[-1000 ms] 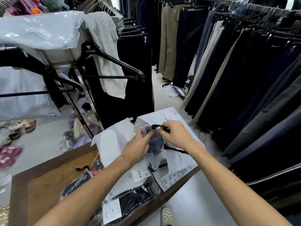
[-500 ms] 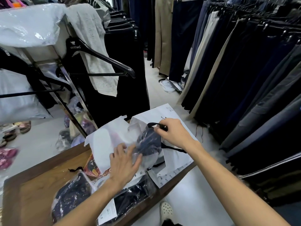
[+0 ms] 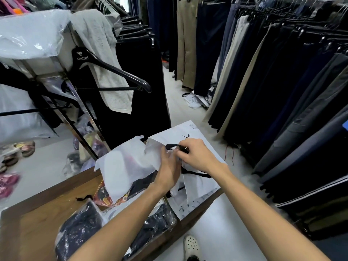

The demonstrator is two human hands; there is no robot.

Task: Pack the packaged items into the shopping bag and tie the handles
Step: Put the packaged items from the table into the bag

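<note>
While pinching a black handle (image 3: pixel 177 147) near the middle of the frame, right hand (image 3: pixel 197 156) curled shut, fingers closed on that strap. Left hand (image 3: pixel 168 171) just beside it, fingers bent down into the mouth of the white bag (image 3: pixel 199 182); cannot tell if anything is gripped there, since the fingertips hide in the white folds. Both hands touching the bag at its top edge.

White bag lying on the far corner of the brown table (image 3: pixel 37 221), right of centre, partly hanging past the table edge. Second black handle (image 3: pixel 195 173) lying across the bag below the right wrist. White wrapping sheet (image 3: pixel 124 170) crumpled just left of the bag, touching it. Red and yellow packet (image 3: pixel 105 196) peeking out from under that sheet.

Two clear packets with dark clothes inside still on the table, outside the bag: one (image 3: pixel 79 228) at lower left, one (image 3: pixel 156 225) at lower middle, partly under the left arm. Small black string (image 3: pixel 83 197) on the wood, near the red packet.

Black hanger (image 3: pixel 113 69) at upper left, beside a grey cloth (image 3: pixel 105 59). Rows of dark trousers (image 3: pixel 282 81) hanging along the right side. White shoe (image 3: pixel 191 245) on the floor at the bottom.
</note>
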